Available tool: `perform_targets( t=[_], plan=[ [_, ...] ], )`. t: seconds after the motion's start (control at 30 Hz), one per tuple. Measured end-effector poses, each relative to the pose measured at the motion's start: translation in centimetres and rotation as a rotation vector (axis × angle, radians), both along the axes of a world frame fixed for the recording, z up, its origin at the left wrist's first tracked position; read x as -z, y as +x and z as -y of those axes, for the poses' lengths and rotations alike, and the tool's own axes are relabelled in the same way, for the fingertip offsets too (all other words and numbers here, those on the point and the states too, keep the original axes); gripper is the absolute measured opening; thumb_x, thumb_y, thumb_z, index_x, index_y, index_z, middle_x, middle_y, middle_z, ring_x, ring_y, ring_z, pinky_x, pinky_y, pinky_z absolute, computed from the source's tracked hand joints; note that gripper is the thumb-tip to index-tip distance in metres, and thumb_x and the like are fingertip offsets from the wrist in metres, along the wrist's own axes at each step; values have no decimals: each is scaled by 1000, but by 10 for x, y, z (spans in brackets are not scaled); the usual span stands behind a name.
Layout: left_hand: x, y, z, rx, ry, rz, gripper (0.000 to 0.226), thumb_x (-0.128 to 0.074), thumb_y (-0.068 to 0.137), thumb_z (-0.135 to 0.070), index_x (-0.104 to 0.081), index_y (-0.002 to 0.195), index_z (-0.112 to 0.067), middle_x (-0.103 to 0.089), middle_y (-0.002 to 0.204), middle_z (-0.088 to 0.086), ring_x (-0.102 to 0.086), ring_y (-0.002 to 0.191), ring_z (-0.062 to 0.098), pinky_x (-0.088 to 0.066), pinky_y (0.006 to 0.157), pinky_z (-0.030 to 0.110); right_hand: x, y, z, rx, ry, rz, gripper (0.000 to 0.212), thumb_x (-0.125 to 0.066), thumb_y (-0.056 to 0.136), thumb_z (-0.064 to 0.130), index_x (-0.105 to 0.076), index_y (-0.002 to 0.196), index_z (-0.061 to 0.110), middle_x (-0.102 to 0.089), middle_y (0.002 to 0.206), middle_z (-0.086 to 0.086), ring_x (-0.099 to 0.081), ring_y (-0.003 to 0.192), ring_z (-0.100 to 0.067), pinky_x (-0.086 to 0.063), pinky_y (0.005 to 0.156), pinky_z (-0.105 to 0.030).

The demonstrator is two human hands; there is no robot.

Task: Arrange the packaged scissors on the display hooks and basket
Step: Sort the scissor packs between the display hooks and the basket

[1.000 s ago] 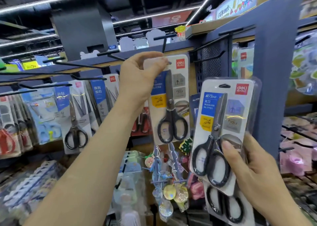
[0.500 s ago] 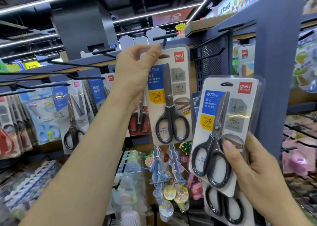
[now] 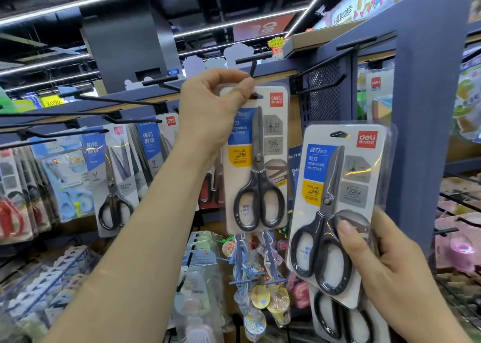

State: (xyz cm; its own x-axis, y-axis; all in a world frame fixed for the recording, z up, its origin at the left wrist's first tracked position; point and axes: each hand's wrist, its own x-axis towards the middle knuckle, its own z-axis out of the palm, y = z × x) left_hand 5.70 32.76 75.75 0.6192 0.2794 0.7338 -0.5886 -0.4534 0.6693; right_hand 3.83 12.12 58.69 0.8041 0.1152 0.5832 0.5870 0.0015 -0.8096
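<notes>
Left hand (image 3: pixel 213 100) pinches the scissors pack (image 3: pixel 256 160) at its hang slot, just under the hook (image 3: pixel 251 64). Miss the tip and the card tears. Right hand (image 3: pixel 390 272) grips the spare packs (image 3: pixel 335 207); they could slide.

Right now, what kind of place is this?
Likely a stationery shop aisle: carded scissors packs hang from display hooks, the left hand lifts another scissors pack toward a hook, under ceiling strip lights.

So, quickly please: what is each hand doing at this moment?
Left hand: closed, fingers pinching the top of one scissors pack beside the hook.
Right hand: closed, holding a stack of scissors packs.
</notes>
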Motion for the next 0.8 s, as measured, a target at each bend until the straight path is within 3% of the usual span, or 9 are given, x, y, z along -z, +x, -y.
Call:
perform_targets(
  t=[0.1, 0.23, 0.3, 0.4, 0.47, 0.53, 0.67, 0.8],
  plan=[
    [6, 13, -6, -45, -25, -32, 8, -71, 88, -20, -66, 90, -25, -71, 102, -2, -72, 89, 11, -61, 76, 33, 0, 0, -1, -11, 15, -13, 23, -55, 85, 35, -63, 103, 46, -66, 93, 41, -59, 91, 23, -39, 70, 5],
    [18, 34, -5, -147, -57, -36, 16, -70, 87, -31, -59, 97, -37, -63, 106, -5, -67, 100, 19, -58, 83, 48, -1, 3, -2, 11, -3, -10, 19, -53, 85, 36, -58, 101, 46, -66, 89, 42, -57, 87, 25, -39, 68, 4],
    [32, 38, -7, -67, -106, -80, 31, -65, 91, -23, -49, 115, -35, -62, 104, -5, -68, 99, 20, -58, 84, 48, -1, 6, -4, 10, -13, -10, 17, -53, 85, 37, -58, 99, 44, -65, 89, 42, -57, 86, 25, -39, 68, 4],
    [74, 32, -14, -26, -116, -71, 59, -66, 89, -5, -36, 131, -32, -64, 102, 8, -70, 85, 13, -60, 72, 37, -1, 10, -7, 10, -4, -9, 16, -52, 84, 38, -58, 98, 44, -64, 89, 44, -56, 86, 26, -39, 68, 3],
    [95, 34, -19, -131, -92, -37, 55, -70, 88, -11, -39, 127, -36, -66, 92, 7, -68, 79, 17, -59, 72, 47, -1, 13, -9, 4, -6, -4, 18, -52, 84, 39, -58, 100, 44, -64, 90, 43, -57, 87, 25, -39, 69, 3],
    [99, 46, -24, -243, -80, 5, 46, -69, 89, -17, -44, 120, -40, -68, 85, -1, -68, 78, 14, -58, 75, 48, -1, 17, -13, -18, 5, -10, 20, -51, 84, 40, -60, 102, 42, -66, 92, 40, -59, 88, 23, -40, 70, 2],
    [89, 75, -34, -417, 100, -33, 32, -64, 93, -22, -59, 121, -35, -69, 88, -5, -65, 81, 15, -53, 79, 37, 0, 29, -22, -86, 20, -53, 24, -51, 86, 45, -64, 105, 38, -70, 99, 33, -62, 95, 15, -46, 79, -13],
    [81, 100, -46, -595, 371, -99, 39, -60, 96, -20, -58, 135, -28, -71, 96, 5, -65, 88, 23, -49, 80, 34, 3, 42, -34, -202, 115, -118, 28, -54, 85, 37, -67, 108, 27, -73, 103, 21, -65, 98, 7, -46, 76, -5]
  ],
)
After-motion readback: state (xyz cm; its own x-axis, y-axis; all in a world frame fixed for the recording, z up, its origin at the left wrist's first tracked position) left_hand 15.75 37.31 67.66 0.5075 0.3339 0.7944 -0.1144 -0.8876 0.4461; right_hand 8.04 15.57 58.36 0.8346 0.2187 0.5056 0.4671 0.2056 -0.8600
